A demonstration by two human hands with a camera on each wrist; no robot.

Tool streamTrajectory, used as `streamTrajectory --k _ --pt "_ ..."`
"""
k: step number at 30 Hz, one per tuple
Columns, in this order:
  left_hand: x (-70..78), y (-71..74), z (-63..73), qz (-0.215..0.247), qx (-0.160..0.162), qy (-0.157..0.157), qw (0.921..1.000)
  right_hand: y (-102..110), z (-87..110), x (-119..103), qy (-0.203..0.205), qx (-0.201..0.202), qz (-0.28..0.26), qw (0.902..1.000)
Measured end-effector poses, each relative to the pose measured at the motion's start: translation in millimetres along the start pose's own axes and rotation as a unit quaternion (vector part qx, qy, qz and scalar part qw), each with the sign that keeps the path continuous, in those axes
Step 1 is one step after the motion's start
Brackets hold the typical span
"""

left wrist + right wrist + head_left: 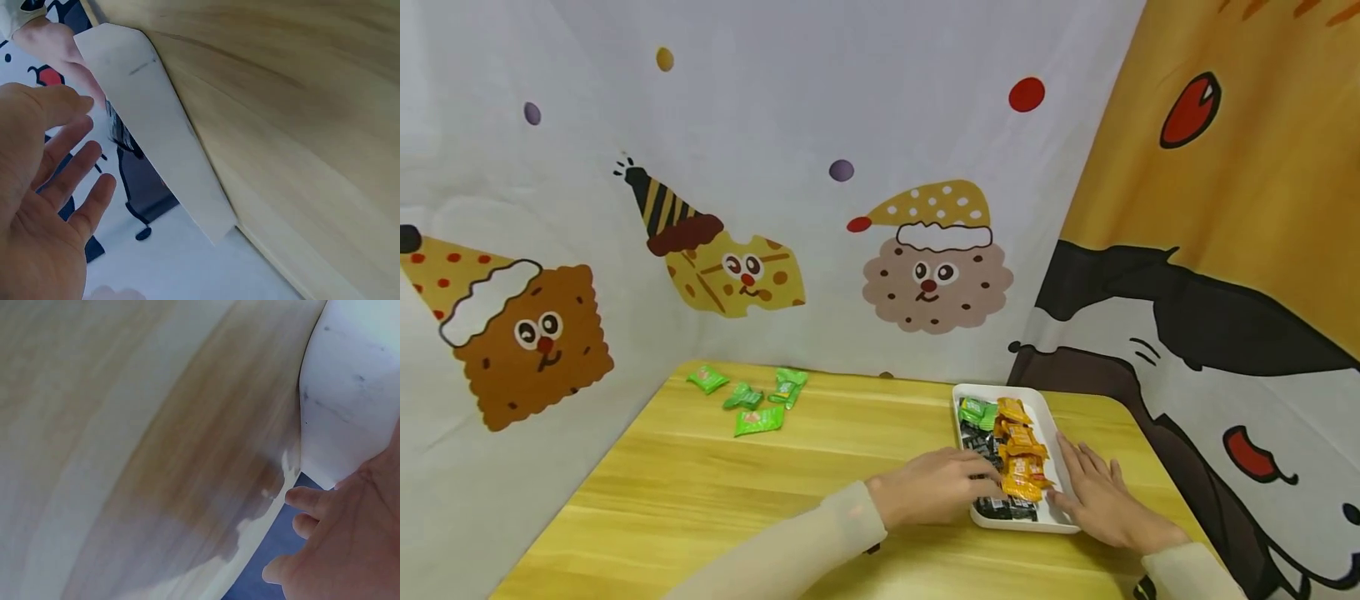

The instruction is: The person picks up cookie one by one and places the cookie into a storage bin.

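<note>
A white tray stands at the right of the table, holding small wrapped candies. Orange candies lie down its middle, black candies along the left side and near end, green candies at the far left corner. My left hand reaches over the tray's left rim, fingers loosely bent above the black candies. Nothing shows between those fingers in the left wrist view, where the tray's outer wall is close by. Along the right side of the tray, my right hand rests with fingers extended, thumb at the rim.
Several green candies lie apart at the far left of the wooden table. A white curtain with cartoon prints hangs behind the table, and an orange-and-white printed one hangs to the right.
</note>
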State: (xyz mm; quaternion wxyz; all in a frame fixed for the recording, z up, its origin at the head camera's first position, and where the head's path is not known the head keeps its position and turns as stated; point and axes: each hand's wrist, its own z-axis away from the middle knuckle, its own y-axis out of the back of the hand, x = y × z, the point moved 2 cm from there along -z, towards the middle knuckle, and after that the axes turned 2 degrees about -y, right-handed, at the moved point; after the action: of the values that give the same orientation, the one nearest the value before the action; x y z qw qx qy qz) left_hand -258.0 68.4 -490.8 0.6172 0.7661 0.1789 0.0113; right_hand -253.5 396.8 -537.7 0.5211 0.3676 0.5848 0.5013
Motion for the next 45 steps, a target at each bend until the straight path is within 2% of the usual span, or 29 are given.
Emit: streamTrajectory --k 5,9,12,18,22,25,29,35,40,45 --pt "-12.3 -0.1 23.8 0.015 -0.005 0.057 0.9982 -0.8 2.8 4.3 -0.005 0.001 0.005 1.0000" --pt "-28.7 2.2 45.0 0.033 -0.010 0.117 0.9925 -0.4 4.5 7.2 -0.007 0.001 0.002 1.0000" --pt "-41.9 4.8 61.2 0.049 -0.011 0.160 0.9859 0.6 4.7 8.8 -0.006 0.004 -0.004 1.0000" --pt "-66.4 3.8 96.8 0.060 0.003 0.225 0.9726 -0.7 5.8 10.6 -0.008 0.000 -0.014 0.9999" --pt "-79.1 -0.4 128.3 0.090 0.011 0.272 0.9579 -3.7 6.4 9.6 -0.007 -0.001 -0.021 0.9997" --pt "-87.0 -5.9 153.8 0.100 0.011 0.297 0.9496 -5.8 6.5 9.1 -0.007 0.000 -0.022 0.9997" --pt "-97.0 -8.6 183.8 0.098 0.012 0.317 0.9432 -6.7 6.6 10.3 -0.010 0.001 -0.019 0.9998" --pt "-116.1 -1.0 219.1 0.076 0.008 0.353 0.9326 -4.5 4.2 10.7 -0.011 0.009 -0.004 0.9999" --pt "-130.2 5.3 247.8 0.063 -0.007 0.393 0.9172 -3.8 1.5 7.2 -0.009 0.007 -0.009 0.9999" --pt "-139.7 7.2 271.7 0.071 -0.026 0.430 0.8997 -3.5 0.0 3.0 -0.007 0.011 -0.005 0.9999"
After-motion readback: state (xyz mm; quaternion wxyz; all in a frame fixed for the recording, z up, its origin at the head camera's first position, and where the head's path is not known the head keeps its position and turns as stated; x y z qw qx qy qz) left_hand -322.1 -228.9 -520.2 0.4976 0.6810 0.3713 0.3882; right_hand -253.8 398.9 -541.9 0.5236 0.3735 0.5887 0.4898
